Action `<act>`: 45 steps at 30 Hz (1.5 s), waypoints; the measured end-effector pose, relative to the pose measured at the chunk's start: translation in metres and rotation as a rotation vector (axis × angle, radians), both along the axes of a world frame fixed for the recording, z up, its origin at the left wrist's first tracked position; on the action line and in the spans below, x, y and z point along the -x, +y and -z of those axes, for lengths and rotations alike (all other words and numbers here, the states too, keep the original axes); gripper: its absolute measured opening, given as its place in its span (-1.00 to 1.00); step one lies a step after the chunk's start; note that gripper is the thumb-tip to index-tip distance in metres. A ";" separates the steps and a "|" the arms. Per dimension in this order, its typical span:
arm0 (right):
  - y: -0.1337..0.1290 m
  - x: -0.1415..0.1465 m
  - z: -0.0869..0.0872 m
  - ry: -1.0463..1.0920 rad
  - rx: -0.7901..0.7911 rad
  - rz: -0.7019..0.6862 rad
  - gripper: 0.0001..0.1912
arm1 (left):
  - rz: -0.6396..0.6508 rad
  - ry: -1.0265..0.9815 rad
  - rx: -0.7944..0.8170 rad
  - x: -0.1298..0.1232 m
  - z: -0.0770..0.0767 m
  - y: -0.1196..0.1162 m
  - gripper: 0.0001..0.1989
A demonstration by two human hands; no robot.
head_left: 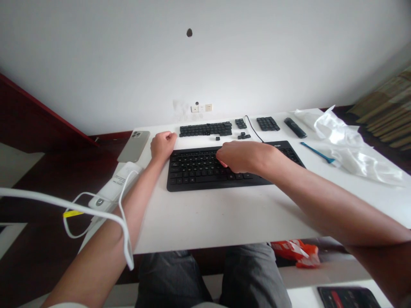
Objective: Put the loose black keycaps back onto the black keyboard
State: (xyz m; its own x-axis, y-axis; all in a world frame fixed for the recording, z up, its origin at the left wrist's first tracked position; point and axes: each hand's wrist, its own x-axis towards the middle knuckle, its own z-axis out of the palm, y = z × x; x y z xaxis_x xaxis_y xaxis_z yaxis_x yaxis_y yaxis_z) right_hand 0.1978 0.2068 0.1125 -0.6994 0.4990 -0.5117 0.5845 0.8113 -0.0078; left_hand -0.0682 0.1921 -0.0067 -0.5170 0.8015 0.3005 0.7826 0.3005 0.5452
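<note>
A black keyboard (pixel 199 185) lies on the white table, its middle and right keys partly covered by my right hand and arm. My right hand (pixel 242 156) is closed and rests over the key area with its fingertips turned down. What its fingers press or hold is hidden. Curled into a loose fist, my left hand (pixel 163 145) rests beside the keyboard's upper left corner, with nothing visible in it. Behind the keyboard, loose black keycaps (pixel 205 129) sit in rows. A smaller group of keycaps (pixel 268 124) is to the right, and one single keycap (pixel 217 138) lies apart.
A phone (pixel 134 146) and a white device with a cable (pixel 123 175) are at the left. To the right lie a black cylindrical object (pixel 295 128), a blue-handled brush (pixel 317 152) and crumpled clear plastic (pixel 340 132). An orange bag (pixel 297 252) is below the table edge.
</note>
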 end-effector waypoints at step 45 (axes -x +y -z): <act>0.034 0.001 0.007 -0.079 0.098 0.071 -0.69 | -0.018 0.015 0.031 0.000 0.000 0.001 -0.66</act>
State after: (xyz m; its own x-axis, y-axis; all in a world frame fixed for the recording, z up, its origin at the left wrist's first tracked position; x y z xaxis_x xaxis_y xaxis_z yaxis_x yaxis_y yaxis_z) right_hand 0.1967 0.2413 0.1055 -0.6197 0.4907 -0.6125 0.6427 0.7652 -0.0372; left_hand -0.0678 0.1926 -0.0065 -0.5267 0.8015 0.2833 0.7853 0.3311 0.5232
